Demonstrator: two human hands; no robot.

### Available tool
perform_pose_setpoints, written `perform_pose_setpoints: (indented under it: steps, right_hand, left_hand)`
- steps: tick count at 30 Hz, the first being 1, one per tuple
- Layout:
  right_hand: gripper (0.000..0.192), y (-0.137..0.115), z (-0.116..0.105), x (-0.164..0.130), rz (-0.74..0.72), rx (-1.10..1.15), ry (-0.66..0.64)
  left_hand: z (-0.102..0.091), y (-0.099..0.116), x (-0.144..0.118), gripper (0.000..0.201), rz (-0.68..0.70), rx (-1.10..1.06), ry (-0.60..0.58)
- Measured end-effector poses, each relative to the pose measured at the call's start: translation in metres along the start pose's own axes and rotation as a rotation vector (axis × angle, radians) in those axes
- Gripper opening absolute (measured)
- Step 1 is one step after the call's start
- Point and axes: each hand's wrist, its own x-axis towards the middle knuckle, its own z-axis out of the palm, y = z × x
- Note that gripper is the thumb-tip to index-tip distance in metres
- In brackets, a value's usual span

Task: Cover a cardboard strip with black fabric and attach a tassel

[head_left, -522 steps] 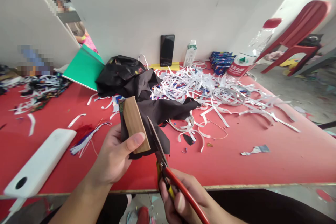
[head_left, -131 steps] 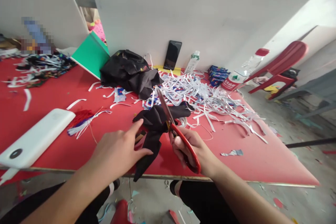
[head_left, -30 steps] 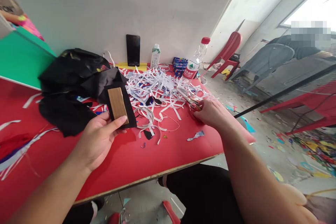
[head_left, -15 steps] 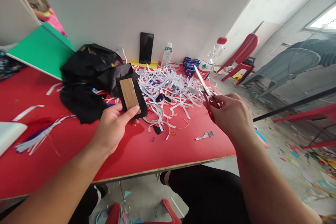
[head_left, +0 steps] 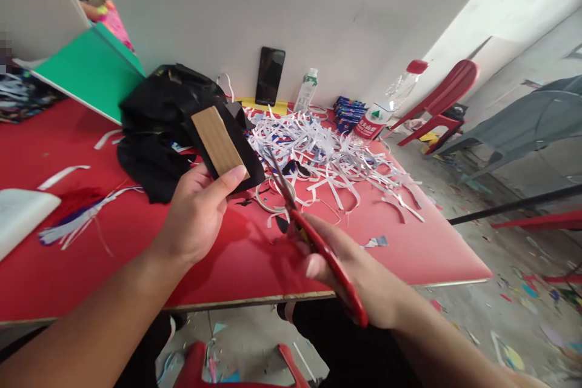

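Note:
Between thumb and fingers, my left hand grips a brown cardboard rectangle laid on a larger piece of black fabric. The black piece shows as a border around the cardboard. My right hand is closed on red-handled scissors, whose blades point up and left, a little right of the black piece and apart from it. A heap of white paper strips lies behind both hands. Crumpled black fabric sits behind my left hand.
On the red table stand a phone against the wall, a small bottle, a stack of blue packets and a large bottle. A green board leans at left. Chairs stand beyond the right edge.
My right hand has swung left and down with the scissors, bringing the blades near the black piece. My left hand has shifted slightly, tilting the cardboard and black piece. The view has turned a little.

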Motion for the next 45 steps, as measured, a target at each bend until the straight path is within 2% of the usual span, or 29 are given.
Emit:
perform_pose_setpoints:
  steps: [2,5,7,9,11,15,19,22,24,28,31,35,41,43,45]
  right_hand:
    - [0.071,0.005,0.011,0.002,-0.032,0.075,-0.016]
    - [0.057,0.017,0.015,0.016,-0.15,0.216,0.122]
    - [0.044,0.025,0.013,0.027,-0.205,0.312,0.22]
    - [0.035,0.032,0.01,0.035,-0.253,0.402,0.259]
    - [0.034,0.038,0.007,0.039,-0.316,0.467,0.248]
    - [0.051,0.046,0.006,0.04,-0.371,0.528,0.171]
    - [0.036,0.049,0.008,0.042,-0.374,0.576,0.12]
    - [0.033,0.047,0.009,0.043,-0.358,0.587,0.044]
    - [0.031,0.045,0.01,0.042,-0.33,0.613,0.052]
    - [0.021,0.043,0.011,0.041,-0.294,0.629,0.182]
    - [0.021,0.044,0.01,0.042,-0.263,0.546,0.288]
    - [0.024,0.045,0.007,0.044,-0.278,0.431,0.409]
    - [0.023,0.044,0.004,0.043,-0.325,0.453,0.408]
    - [0.025,0.042,0.003,0.042,-0.304,0.436,0.412]
    - [0.027,0.041,0.002,0.041,-0.287,0.421,0.427]
  left_hand:
    - [0.0,0.001,-0.001,0.016,0.001,-0.013,0.001]
    - [-0.006,0.001,-0.005,0.02,-0.075,0.009,-0.066]
    - [-0.01,0.0,-0.009,0.02,-0.236,0.033,-0.196]
    - [-0.01,-0.003,-0.014,0.022,-0.424,0.006,-0.328]
    - [-0.008,-0.006,-0.018,0.027,-0.529,-0.056,-0.412]
    - [-0.002,-0.013,-0.021,0.027,-0.601,-0.143,-0.501]
    - [-0.003,-0.017,-0.021,0.029,-0.699,-0.13,-0.581]
    - [-0.003,-0.017,-0.023,0.031,-0.735,-0.1,-0.608]
    - [-0.002,-0.016,-0.025,0.034,-0.689,-0.048,-0.615]
    - [0.004,-0.016,-0.027,0.035,-0.432,0.236,-0.644]
    - [0.007,-0.02,-0.031,0.033,-0.334,0.36,-0.588]
    - [0.007,-0.029,-0.033,0.034,-0.355,0.414,-0.484]
    - [0.002,-0.03,-0.026,0.032,-0.465,0.286,-0.6]
    - [0.001,-0.031,-0.026,0.032,-0.38,0.313,-0.549]
    - [0.002,-0.032,-0.028,0.029,-0.169,0.473,-0.397]
